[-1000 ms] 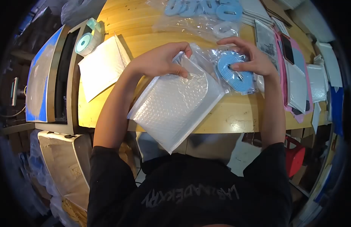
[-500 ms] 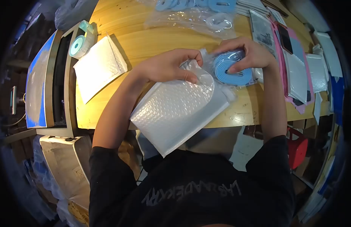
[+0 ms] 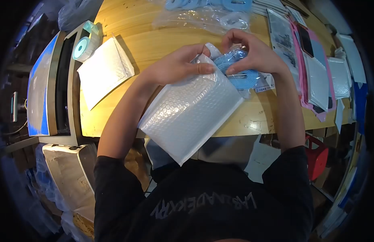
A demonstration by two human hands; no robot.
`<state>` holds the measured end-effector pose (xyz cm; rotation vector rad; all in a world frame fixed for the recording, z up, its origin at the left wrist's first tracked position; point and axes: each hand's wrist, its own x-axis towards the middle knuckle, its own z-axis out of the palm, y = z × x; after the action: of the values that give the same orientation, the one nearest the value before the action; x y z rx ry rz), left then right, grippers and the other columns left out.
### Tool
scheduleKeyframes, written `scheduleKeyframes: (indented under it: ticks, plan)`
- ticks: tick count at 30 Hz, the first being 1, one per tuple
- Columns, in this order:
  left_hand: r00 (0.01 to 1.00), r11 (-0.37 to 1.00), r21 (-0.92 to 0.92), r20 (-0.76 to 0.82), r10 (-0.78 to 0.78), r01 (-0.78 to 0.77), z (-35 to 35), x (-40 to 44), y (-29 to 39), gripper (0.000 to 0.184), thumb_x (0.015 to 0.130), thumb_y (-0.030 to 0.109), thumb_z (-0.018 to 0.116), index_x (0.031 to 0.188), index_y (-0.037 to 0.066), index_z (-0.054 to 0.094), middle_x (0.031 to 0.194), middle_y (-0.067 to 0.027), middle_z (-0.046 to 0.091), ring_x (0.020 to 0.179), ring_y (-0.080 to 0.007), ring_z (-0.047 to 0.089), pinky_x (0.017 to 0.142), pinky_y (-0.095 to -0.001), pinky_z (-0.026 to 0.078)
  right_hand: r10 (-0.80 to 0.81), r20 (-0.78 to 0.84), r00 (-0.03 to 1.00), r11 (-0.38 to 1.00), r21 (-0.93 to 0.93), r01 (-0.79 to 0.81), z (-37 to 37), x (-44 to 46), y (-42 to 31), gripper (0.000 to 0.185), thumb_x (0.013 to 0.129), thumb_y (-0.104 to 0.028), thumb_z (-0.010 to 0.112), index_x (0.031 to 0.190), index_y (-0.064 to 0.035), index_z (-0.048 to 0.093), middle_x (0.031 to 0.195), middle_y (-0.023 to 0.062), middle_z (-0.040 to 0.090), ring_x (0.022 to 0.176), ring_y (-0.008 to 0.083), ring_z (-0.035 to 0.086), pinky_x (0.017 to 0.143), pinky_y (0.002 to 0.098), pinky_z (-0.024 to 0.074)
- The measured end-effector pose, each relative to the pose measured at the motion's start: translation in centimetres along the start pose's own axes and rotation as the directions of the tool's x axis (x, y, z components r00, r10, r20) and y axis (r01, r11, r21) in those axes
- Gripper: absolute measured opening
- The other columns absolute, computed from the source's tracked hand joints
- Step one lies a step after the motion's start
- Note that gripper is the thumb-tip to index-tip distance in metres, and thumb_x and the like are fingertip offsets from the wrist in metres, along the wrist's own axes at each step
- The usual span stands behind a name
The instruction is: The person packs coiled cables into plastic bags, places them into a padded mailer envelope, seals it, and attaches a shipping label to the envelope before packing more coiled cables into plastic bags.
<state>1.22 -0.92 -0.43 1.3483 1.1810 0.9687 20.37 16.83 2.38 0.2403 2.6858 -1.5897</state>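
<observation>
**Blue coil right against the far-right end of the bubble mailer**

The blue coil, wrapped in clear plastic, lay against the far-right end of the bubble mailer, with the right hand on it and so the nearer of the two. It was oval, its long axis slanting from the mailer's far corner towards the right and slightly back to the wearer, roughly across the mailer's own length. The mailer slanted too, from near left to far right, its nearest corner reaching past the edge of the bench.

The right hand was closed on the coil, thumb on top and index finger bent over its far side; the other fingers were mostly hidden. The left hand was clamped on the mailer's far edge, thumb on the upper face and fingertips behind. Between the two hands, the mailer's edge and crumpled clear plastic met the coil. Whether any of the coil was inside the mailer could not be told.

Left of the mailer lay a white envelope, with a tape roll just beyond it. On the mailer's far side was a clear bag by more blue coils. Well to its right were pink-edged packets and a dark phone. None of these stood between the hands.
</observation>
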Motion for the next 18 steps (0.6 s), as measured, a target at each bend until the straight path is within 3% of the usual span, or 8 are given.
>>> scheduleKeyframes:
  ticks: [2, 6, 9, 14, 18]
  plan:
    - [0.992, 0.974, -0.187, 0.026, -0.122, 0.125, 0.2, 0.0, 0.5, 0.031, 0.097, 0.033, 0.065, 0.108, 0.006, 0.054, 0.093, 0.0035, 0.059, 0.085, -0.0029, 0.052, 0.074, -0.0189, 0.042, 0.017, -0.054, 0.998, 1.0, -0.003, -0.018, 0.4, 0.1, -0.2, 0.05, 0.062, -0.012, 0.089, 0.105, -0.0044, 0.064, 0.099, -0.0005, 0.066, 0.098, 0.0105, 0.062, 0.086, 0.0244, 0.0472]
    - [0.993, 0.995, -0.026, -0.055, -0.101, 0.1, 0.5, 0.1, -0.7, 0.033, 0.099, 0.038, 0.061, 0.106, 0.006, 0.056, 0.089, 0.0042, 0.057, 0.081, -0.0019, 0.05, 0.069, -0.0192, 0.041, -0.031, -0.024, 0.999, 0.997, 0.072, 0.033, 2.1, 0.5, -0.6, 0.048, 0.068, -0.01, 0.085, 0.109, -0.0046, 0.061, 0.104, 0.0005, 0.063, 0.099, 0.0108, 0.061, 0.087, 0.0252, 0.0479]
    - [0.993, 0.995, -0.057, -0.078, -0.09, 0.086, -0.7, 0.2, -0.8, 0.036, 0.097, 0.04, 0.063, 0.104, 0.005, 0.058, 0.086, 0.0021, 0.059, 0.076, -0.0041, 0.052, 0.065, -0.0209, 0.042, 0.046, -0.143, 0.989, 0.963, 0.27, -0.005, 1.8, 0.7, 0.2, 0.051, 0.074, -0.008, 0.082, 0.118, -0.005, 0.057, 0.112, 0.0029, 0.061, 0.099, 0.012, 0.061, 0.088, 0.0265, 0.0492]
    - [0.982, 0.989, -0.13, -0.163, -0.091, 0.07, -1.1, 0.1, -0.3, 0.038, 0.097, 0.041, 0.063, 0.102, 0.003, 0.059, 0.079, 0.0013, 0.059, 0.069, -0.0053, 0.053, 0.06, -0.0224, 0.042, 0.024, -0.049, 0.998, 0.992, 0.123, -0.018, -0.2, -0.5, -0.1, 0.057, 0.077, -0.009, 0.08, 0.126, -0.0057, 0.052, 0.114, 0.0053, 0.06, 0.101, 0.0129, 0.06, 0.088, 0.028, 0.0506]
    - [0.972, 0.987, -0.15, -0.216, -0.088, 0.056, -1.4, -0.1, -0.1, 0.04, 0.096, 0.043, 0.063, 0.1, 0.003, 0.059, 0.079, 0.0009, 0.059, 0.069, -0.0055, 0.053, 0.06, -0.0228, 0.043, 0.04, -0.215, 0.976, 0.978, 0.209, 0.006, 0.9, 0.2, -0.1, 0.058, 0.077, -0.009, 0.081, 0.128, -0.0042, 0.053, 0.113, 0.0065, 0.061, 0.101, 0.0132, 0.061, 0.085, 0.0282, 0.0519]
